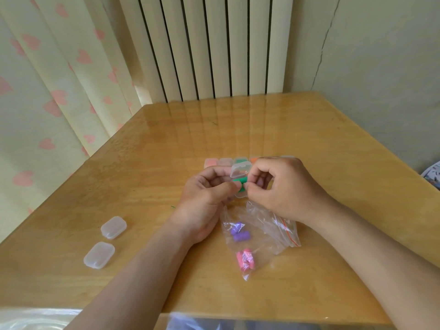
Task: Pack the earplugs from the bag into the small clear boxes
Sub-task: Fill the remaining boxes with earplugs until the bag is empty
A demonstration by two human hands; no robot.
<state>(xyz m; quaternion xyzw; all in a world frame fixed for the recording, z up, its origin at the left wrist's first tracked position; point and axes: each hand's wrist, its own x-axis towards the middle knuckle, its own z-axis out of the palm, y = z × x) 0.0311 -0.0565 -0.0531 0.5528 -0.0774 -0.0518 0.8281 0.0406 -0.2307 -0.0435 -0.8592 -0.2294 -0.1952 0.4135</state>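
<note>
Ideally, left hand point(204, 194), curled round the open box point(241, 170), steadies it while right hand point(283, 186), pinching the green plug point(237, 181), seats it fully before closing the lid.

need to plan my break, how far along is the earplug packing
Done: a row of filled boxes behind the hands. In hand: the left hand holds an open box, the right hand pinches green earplugs in it. Left: purple earplugs and pink earplugs in the bag, plus two closed empty boxes.
</note>
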